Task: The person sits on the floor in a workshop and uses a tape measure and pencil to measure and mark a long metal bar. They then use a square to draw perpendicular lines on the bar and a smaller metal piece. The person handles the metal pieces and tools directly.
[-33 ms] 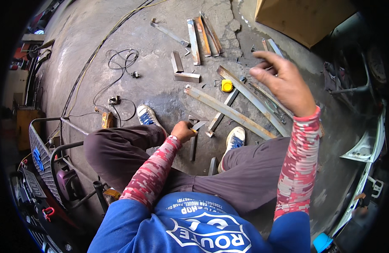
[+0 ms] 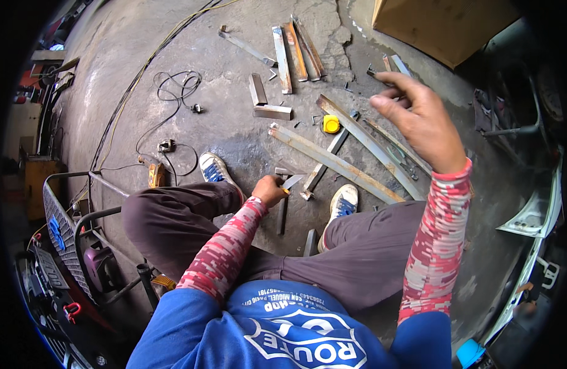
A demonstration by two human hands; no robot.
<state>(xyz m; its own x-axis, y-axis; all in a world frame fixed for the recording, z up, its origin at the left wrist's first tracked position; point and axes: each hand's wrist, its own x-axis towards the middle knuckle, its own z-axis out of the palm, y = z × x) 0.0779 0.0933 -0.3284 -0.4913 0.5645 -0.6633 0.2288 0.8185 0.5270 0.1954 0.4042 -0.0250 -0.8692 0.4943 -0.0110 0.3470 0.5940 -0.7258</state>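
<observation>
My left hand (image 2: 269, 190) is closed between my feet around a tool with a flat pale-grey blade (image 2: 292, 181) and a bit of yellow by the fingers. Its exact kind is unclear. Beside it, a dark T-shaped metal piece (image 2: 281, 216), hammer-like in outline, lies on the floor, partly behind the hand. Raised at the right, my right hand (image 2: 422, 123) has bent fingers with the thumb apart, and nothing shows between them. Rusty angle bars (image 2: 335, 163) lie on the floor between the hands, with a yellow tape measure (image 2: 331, 124) near them.
Several short metal bars (image 2: 283, 60) and two angle pieces (image 2: 272, 112) lie farther ahead. A black cord with a plug (image 2: 198, 109) loops at the left, near a metal-framed basket (image 2: 60, 218). A cardboard box (image 2: 440, 27) stands at the far right, with a white panel (image 2: 532, 212) nearer.
My right hand has shifted slightly to the right and toward me. My left hand keeps its grip on the bladed tool, almost in the same place.
</observation>
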